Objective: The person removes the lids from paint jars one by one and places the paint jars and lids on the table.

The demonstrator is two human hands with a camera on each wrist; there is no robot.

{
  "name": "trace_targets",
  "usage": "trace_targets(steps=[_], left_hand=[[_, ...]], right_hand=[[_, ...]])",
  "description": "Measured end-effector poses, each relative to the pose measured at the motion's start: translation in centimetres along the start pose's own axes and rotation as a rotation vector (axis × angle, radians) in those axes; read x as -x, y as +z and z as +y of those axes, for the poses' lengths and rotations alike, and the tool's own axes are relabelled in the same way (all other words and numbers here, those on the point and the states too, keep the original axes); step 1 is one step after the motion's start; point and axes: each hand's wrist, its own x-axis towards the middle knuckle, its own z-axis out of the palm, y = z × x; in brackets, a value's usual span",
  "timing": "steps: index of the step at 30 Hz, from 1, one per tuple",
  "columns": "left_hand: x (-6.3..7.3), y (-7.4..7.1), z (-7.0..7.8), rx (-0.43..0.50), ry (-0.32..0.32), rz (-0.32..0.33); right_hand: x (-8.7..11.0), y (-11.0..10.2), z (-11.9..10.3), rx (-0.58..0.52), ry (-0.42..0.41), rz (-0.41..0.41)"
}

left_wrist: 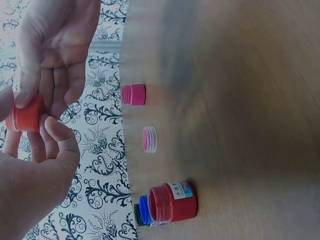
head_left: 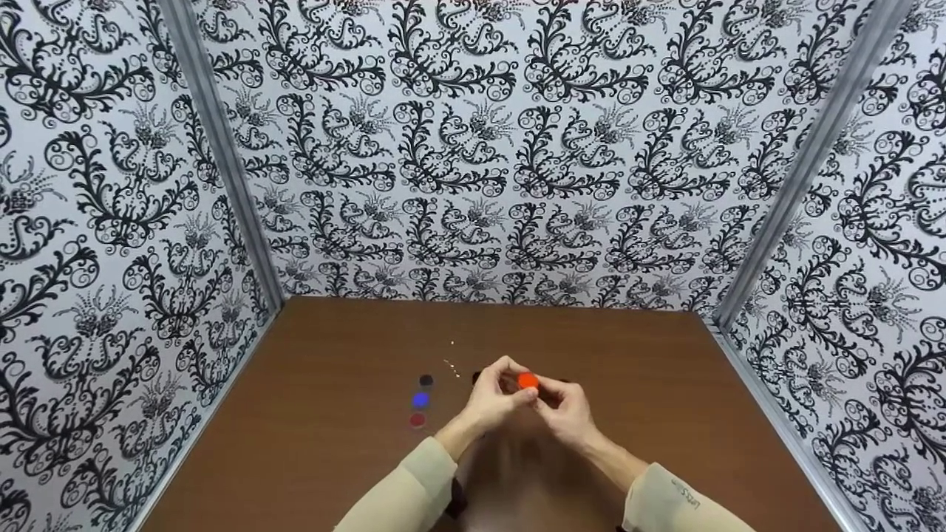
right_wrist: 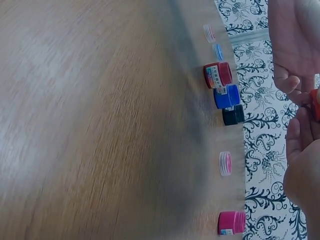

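Observation:
Both hands hold a small orange jar [head_left: 527, 380] above the middle of the table. My left hand [head_left: 488, 395] grips it from the left, fingers bent around its side. From the right, my right hand [head_left: 570, 414] pinches it with the thumb on its upper part. In the left wrist view the orange jar [left_wrist: 27, 114] lies between both thumbs and curled fingers, with a pale band near its top. Below the hands stand a pink jar [left_wrist: 134, 94] and a clear lid [left_wrist: 149, 139] with pink inside. Only a sliver of the orange jar [right_wrist: 315, 104] enters the right wrist view.
Left of the hands, a black jar [head_left: 426, 380], a blue jar [head_left: 420, 399] and a red jar [head_left: 417, 420] stand in a row on the brown table [head_left: 332, 458]. A blue-tinted lid [right_wrist: 218, 52] and a pinkish lid [right_wrist: 209, 33] lie beyond them. Patterned walls surround the table.

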Motion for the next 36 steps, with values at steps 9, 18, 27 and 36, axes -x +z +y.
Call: trace_targets(steps=[9, 18, 27, 36], left_hand=[[0.7, 1.3, -0.2, -0.010, -0.053, 0.094], [0.4, 0.2, 0.0, -0.042, 0.027, -0.052], [0.5, 0.3, 0.1, -0.071, 0.030, -0.039], [0.9, 1.3, 0.0, -0.013, -0.032, 0.097]], right_hand=[[0.2, -0.4, -0.1, 0.030, 0.027, -0.008], [0.1, -1.0, 0.2, 0.016, 0.028, -0.035], [-0.1, -0.9, 0.1, 0.001, 0.033, -0.036], [0.0, -0.4, 0.1, -0.001, 0.022, -0.025]])
